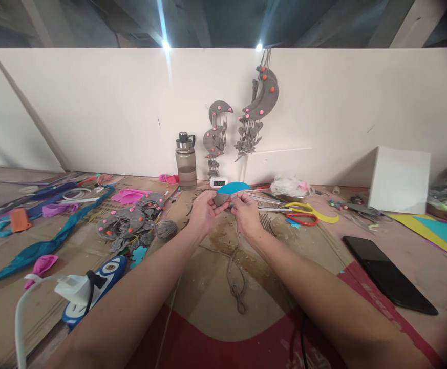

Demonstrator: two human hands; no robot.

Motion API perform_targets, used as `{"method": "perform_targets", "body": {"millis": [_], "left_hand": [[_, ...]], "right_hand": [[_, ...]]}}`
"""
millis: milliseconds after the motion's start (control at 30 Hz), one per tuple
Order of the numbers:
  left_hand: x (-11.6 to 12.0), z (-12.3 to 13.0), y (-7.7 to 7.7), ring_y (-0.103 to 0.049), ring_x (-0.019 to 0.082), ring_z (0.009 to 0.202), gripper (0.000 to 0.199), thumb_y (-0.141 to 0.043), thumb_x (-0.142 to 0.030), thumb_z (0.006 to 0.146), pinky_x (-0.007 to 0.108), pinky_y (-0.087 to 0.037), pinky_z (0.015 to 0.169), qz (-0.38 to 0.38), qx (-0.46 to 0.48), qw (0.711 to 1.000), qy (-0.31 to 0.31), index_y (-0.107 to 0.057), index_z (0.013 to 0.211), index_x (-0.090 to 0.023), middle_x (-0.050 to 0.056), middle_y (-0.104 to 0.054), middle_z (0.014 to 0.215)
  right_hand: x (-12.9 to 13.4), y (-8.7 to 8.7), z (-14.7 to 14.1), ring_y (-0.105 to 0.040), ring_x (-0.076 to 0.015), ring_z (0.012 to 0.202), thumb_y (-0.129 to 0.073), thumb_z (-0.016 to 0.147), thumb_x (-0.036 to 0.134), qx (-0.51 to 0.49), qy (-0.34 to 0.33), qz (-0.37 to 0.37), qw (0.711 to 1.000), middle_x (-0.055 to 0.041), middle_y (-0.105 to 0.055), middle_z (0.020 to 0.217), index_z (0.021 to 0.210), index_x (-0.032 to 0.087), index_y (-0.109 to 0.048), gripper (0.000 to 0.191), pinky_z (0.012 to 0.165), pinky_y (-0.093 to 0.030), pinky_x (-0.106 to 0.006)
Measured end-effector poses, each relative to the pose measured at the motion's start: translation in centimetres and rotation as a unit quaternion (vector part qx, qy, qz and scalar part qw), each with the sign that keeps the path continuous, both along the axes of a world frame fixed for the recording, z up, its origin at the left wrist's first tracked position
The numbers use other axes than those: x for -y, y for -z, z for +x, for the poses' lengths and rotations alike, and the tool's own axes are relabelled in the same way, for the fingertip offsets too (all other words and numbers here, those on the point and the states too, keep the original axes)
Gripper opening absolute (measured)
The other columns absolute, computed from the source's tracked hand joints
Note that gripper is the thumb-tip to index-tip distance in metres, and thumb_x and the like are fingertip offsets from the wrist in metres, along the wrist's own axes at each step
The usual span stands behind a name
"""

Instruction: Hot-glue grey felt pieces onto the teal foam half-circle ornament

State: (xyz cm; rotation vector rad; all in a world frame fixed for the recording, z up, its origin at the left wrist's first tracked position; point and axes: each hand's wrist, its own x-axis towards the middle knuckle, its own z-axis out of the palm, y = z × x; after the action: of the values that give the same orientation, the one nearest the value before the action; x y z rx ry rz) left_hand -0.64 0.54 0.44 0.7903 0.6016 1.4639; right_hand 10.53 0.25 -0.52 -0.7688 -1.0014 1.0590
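Observation:
My left hand is closed on one end of a blue rounded piece, whose left part is covered in grey yarn. At its lower edge the fingers of my right hand pinch together on the grey yarn. From there the yarn hangs down and lies in loops on the cardboard below. A ball of grey yarn rests left of my left wrist. Beside it lies a heap of grey yarn-covered pieces with pink and orange dots.
Scissors with yellow handles and others with red handles lie right of my hands. A water bottle and small digital clock stand by the wall. A phone lies right; a power strip is left. Grey moon hangings hang behind.

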Motion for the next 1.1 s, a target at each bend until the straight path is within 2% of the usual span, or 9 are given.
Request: {"method": "perform_targets", "body": {"millis": [367, 567, 667, 867, 967, 1033, 1100], "left_hand": [[-0.31, -0.15, 0.27, -0.067, 0.017, 0.077, 0.007, -0.058, -0.018, 0.068, 0.044, -0.053, 0.086, -0.020, 0.028, 0.999, 0.027, -0.058, 0.074, -0.015, 0.006, -0.071, 0.079], [0.01, -0.03, 0.19, -0.067, 0.019, 0.086, 0.017, -0.058, -0.023, 0.074, 0.040, -0.053, 0.087, 0.015, 0.017, 0.999, 0.046, -0.063, 0.087, -0.014, 0.008, -0.071, 0.089], [0.02, 0.01, 0.36, -0.067, 0.018, 0.087, 0.016, -0.060, -0.021, 0.072, 0.040, -0.053, 0.087, 0.028, 0.015, 0.998, 0.045, -0.061, 0.087, -0.014, 0.008, -0.070, 0.089], [-0.01, 0.27, 0.51, -0.065, 0.015, 0.081, 0.013, -0.067, -0.020, 0.070, 0.040, -0.054, 0.084, 0.033, 0.010, 0.999, 0.009, -0.057, 0.076, -0.014, 0.005, -0.066, 0.086], [0.03, 0.57, 0.62, -0.063, 0.014, 0.077, 0.016, -0.067, -0.024, 0.072, 0.037, -0.055, 0.078, 0.029, -0.019, 0.999, -0.016, -0.056, 0.079, -0.015, 0.004, -0.064, 0.085], [0.04, 0.71, 0.75, -0.059, 0.012, 0.071, 0.018, -0.067, -0.026, 0.072, 0.034, -0.054, 0.071, 0.032, -0.071, 0.995, -0.069, -0.054, 0.081, -0.017, 0.002, -0.060, 0.081], [0.08, 0.72, 0.84, -0.055, 0.011, 0.067, 0.019, -0.067, -0.027, 0.072, 0.031, -0.052, 0.066, 0.054, -0.165, 0.973, -0.149, -0.053, 0.081, -0.018, 0.000, -0.057, 0.078]], "right_hand": [[-0.04, 0.09, -0.07, -0.030, -0.0062, 0.049, -0.062, 0.067, 0.030, -0.006, -0.001, 0.001, 1.000, 0.0049, -0.049, 0.061, 0.062, 0.018, -0.052, 0.016, 0.047, -0.019, -0.022], [-0.28, 0.07, 0.13, -0.031, -0.0060, 0.050, -0.064, 0.066, 0.031, -0.030, 0.006, -0.003, 1.000, 0.0036, -0.052, 0.063, 0.062, 0.018, -0.052, 0.018, 0.047, -0.019, -0.022], [-0.23, -0.05, 0.18, -0.029, -0.0057, 0.049, -0.066, 0.064, 0.034, -0.043, 0.006, -0.016, 0.999, 0.0032, -0.053, 0.064, 0.063, 0.018, -0.052, 0.022, 0.047, -0.019, -0.022], [0.07, -0.22, 0.05, -0.029, -0.0063, 0.049, -0.066, 0.064, 0.034, -0.042, 0.002, -0.019, 0.999, 0.0037, -0.052, 0.062, 0.063, 0.019, -0.050, 0.022, 0.046, -0.019, -0.023], [-0.13, 0.07, -0.01, -0.029, -0.0062, 0.048, -0.065, 0.066, 0.033, -0.027, 0.016, -0.009, 0.999, 0.0044, -0.050, 0.061, 0.064, 0.019, -0.051, 0.020, 0.046, -0.019, -0.023], [-0.34, 0.32, -0.02, -0.029, -0.0065, 0.048, -0.063, 0.067, 0.033, -0.011, 0.037, -0.002, 0.999, 0.0055, -0.047, 0.059, 0.065, 0.019, -0.051, 0.019, 0.046, -0.021, -0.023], [-0.47, 0.48, 0.01, -0.029, -0.0069, 0.049, -0.061, 0.069, 0.034, 0.009, 0.064, 0.002, 0.998, 0.0067, -0.043, 0.058, 0.066, 0.020, -0.049, 0.019, 0.046, -0.023, -0.023]]}}
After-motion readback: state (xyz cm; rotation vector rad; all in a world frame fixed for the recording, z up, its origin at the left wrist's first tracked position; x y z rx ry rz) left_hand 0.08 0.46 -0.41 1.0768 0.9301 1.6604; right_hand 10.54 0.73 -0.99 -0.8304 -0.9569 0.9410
